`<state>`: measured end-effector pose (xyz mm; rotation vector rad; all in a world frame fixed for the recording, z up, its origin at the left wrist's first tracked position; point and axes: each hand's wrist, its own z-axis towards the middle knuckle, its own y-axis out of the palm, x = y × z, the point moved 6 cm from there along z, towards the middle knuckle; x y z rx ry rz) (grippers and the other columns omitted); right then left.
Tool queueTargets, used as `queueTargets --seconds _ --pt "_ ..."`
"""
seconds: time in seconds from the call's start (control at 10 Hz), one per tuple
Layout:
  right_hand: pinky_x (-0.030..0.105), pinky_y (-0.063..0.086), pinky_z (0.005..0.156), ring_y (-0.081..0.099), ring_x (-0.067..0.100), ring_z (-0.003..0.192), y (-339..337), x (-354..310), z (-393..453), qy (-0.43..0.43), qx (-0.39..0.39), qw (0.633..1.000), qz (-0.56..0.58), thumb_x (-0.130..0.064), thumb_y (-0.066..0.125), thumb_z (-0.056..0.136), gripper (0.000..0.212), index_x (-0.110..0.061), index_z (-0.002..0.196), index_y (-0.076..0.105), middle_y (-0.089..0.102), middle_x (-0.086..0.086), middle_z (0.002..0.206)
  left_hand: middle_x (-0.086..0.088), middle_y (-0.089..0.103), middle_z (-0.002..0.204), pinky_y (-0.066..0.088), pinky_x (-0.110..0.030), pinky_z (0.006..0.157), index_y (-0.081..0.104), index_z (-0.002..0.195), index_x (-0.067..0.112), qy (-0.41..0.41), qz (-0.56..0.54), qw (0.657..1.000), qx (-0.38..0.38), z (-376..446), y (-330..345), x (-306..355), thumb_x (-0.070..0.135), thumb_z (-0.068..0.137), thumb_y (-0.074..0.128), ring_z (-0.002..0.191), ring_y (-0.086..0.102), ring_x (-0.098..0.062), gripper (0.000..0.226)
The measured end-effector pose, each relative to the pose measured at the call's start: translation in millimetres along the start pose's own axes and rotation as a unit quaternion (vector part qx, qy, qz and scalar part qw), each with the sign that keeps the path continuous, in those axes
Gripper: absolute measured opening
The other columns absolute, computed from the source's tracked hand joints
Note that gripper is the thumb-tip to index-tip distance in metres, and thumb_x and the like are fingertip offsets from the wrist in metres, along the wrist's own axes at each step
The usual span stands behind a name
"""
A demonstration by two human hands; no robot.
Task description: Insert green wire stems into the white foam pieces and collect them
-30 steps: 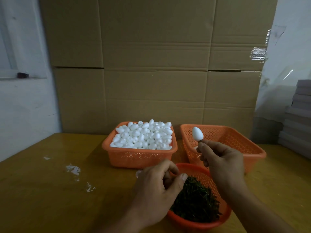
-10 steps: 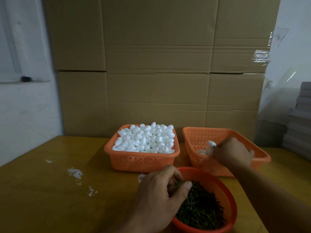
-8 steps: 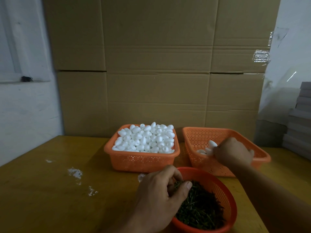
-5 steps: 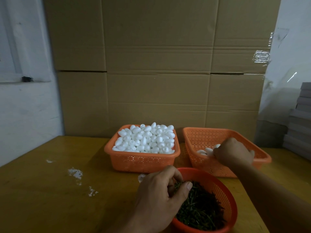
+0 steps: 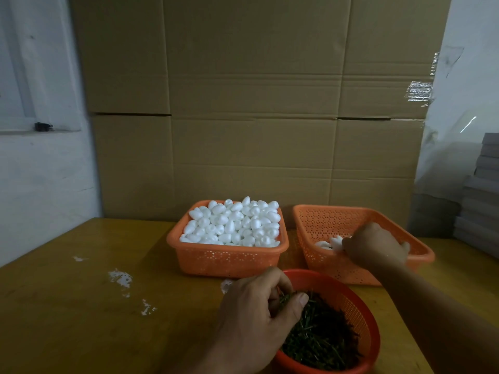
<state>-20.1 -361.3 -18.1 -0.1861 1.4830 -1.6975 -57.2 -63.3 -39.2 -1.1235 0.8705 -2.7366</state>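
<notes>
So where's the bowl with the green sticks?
The round red bowl sits nearest the camera, right of centre, in front of both orange baskets, under the left hand.

Packing workroom: stacked cardboard cartons (image 5: 253, 109), sorting baskets (image 5: 226, 255).

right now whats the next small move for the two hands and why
Probably the right hand should let go and come out of the right basket, then cross to the full basket for a fresh foam piece. It is down among a few finished pieces, while the left hand already pinches green stems in the round basket.
</notes>
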Motion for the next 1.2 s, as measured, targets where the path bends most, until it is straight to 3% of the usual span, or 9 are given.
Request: queueTargets --seconds 0.2,0.4,0.5,0.9,1.0,1.2 --pt "0.051 0.03 0.104 0.06 0.019 0.074 -5.4 -4.4 -10.2 -0.025 -0.006 1.0 0.014 -0.044 0.06 0.09 0.032 -0.018 0.073 0.065 0.067 0.0 0.069 0.015 0.055 0.062 0.04 -0.032 0.07 0.06 0.087 0.033 0.005 0.0 1.0 0.003 -0.2 0.6 0.7 0.068 0.085 0.053 0.061 0.055 -0.003 0.036" --pt "0.051 0.03 0.105 0.061 0.021 0.071 -8.1 -2.8 -14.5 -0.036 0.014 0.998 0.053 -0.031 0.054 0.093 0.036 -0.016 0.064 0.067 0.066 0.002 0.064 0.014 0.054 0.062 0.038 -0.024 0.063 0.059 0.087 0.034 0.01 -0.002 1.0 0.005 0.4 -0.4 2.0 0.067 0.085 0.054 0.06 0.055 -0.004 0.034" --pt "0.051 0.031 0.103 0.06 0.022 0.069 -8.0 0.2 -14.7 -0.046 0.032 0.996 0.075 -0.025 0.051 0.094 0.037 -0.017 0.06 0.062 0.064 0.003 0.061 0.013 0.055 0.062 0.041 -0.03 0.065 0.06 0.087 0.033 0.011 -0.003 1.0 0.006 0.4 -0.6 1.5 0.067 0.086 0.054 0.06 0.055 -0.005 0.035" --pt "0.05 0.028 0.105 0.054 0.012 0.073 -19.2 -1.2 -26.1 -0.077 0.07 0.985 0.138 -0.018 0.05 0.096 0.03 -0.025 0.076 0.072 0.067 -0.008 0.072 0.015 0.054 0.06 0.039 -0.032 0.071 0.06 0.086 0.033 0.005 -0.01 1.0 -0.001 -0.7 -0.5 2.0 0.068 0.083 0.054 0.06 0.054 -0.002 0.036" --pt "0.051 0.027 0.107 0.057 0.016 0.083 -24.2 -4.5 -34.1 -0.098 0.074 0.979 0.16 -0.016 0.05 0.094 0.028 -0.026 0.086 0.076 0.071 -0.007 0.081 0.015 0.054 0.061 0.041 -0.032 0.071 0.06 0.085 0.033 -0.002 -0.008 1.0 0.001 0.8 -0.7 1.5 0.068 0.082 0.053 0.061 0.054 -0.003 0.036" --pt "0.045 0.029 0.101 0.056 0.005 0.068 -31.4 -7.2 -59.8 -0.138 0.096 0.967 0.19 -0.013 0.055 0.094 0.026 -0.027 0.091 0.077 0.066 -0.013 0.063 0.013 0.057 0.066 0.044 -0.032 0.071 0.06 0.086 0.032 -0.02 -0.01 1.0 -0.011 0.3 -0.8 1.5 0.069 0.081 0.052 0.065 0.056 -0.003 0.038"
